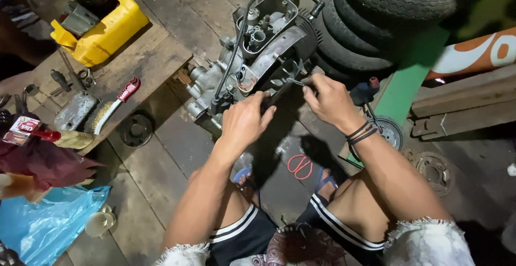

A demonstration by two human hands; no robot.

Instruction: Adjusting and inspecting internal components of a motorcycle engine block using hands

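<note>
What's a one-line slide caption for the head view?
Seated person works on a small engine on a plank floor: left hand steadies it, right hand holds a thin tool; stacked tyres behind.

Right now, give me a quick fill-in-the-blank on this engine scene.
1. Both hands work on a grey ____ on the plank floor.
2. The jug on the low table is ____.
3. The stack behind the engine is made of ____.
4. The bands are on the ____ wrist.

Missing: engine; yellow; tyres; right
</note>
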